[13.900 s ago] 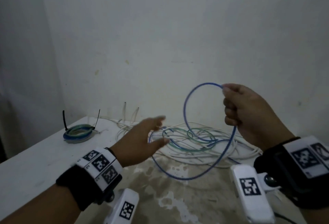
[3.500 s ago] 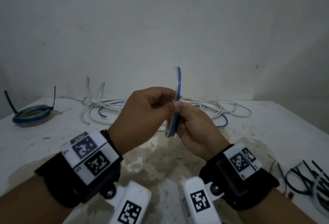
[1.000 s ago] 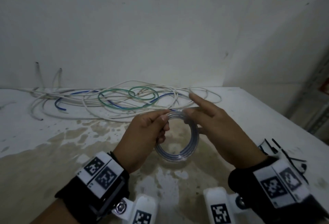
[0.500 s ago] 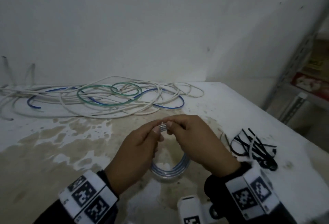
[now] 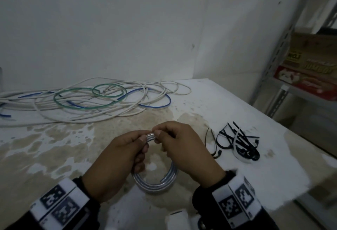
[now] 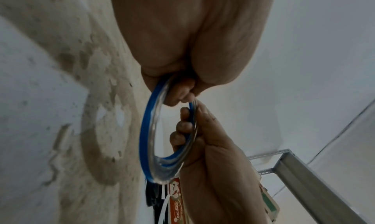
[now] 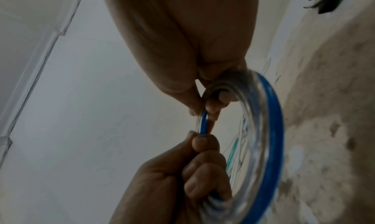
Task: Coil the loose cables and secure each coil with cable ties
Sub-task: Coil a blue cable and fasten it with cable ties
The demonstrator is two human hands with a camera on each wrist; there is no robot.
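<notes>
I note my left hand [image 5: 116, 160] and right hand [image 5: 186, 149] both pinched closed on the untied blue cable coil [image 5: 155, 182]; releasing either grip to fetch the cable ties [image 5: 238, 144] risks it springing loose

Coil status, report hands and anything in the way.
Both hands, left and right, pinch the coil at its top. No tie on it yet. Ties lie to the right; nothing in the way.

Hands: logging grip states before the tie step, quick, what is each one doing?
Left hand: closed, pinching the top of the blue cable coil.
Right hand: closed, pinching the same coil beside it.
</notes>
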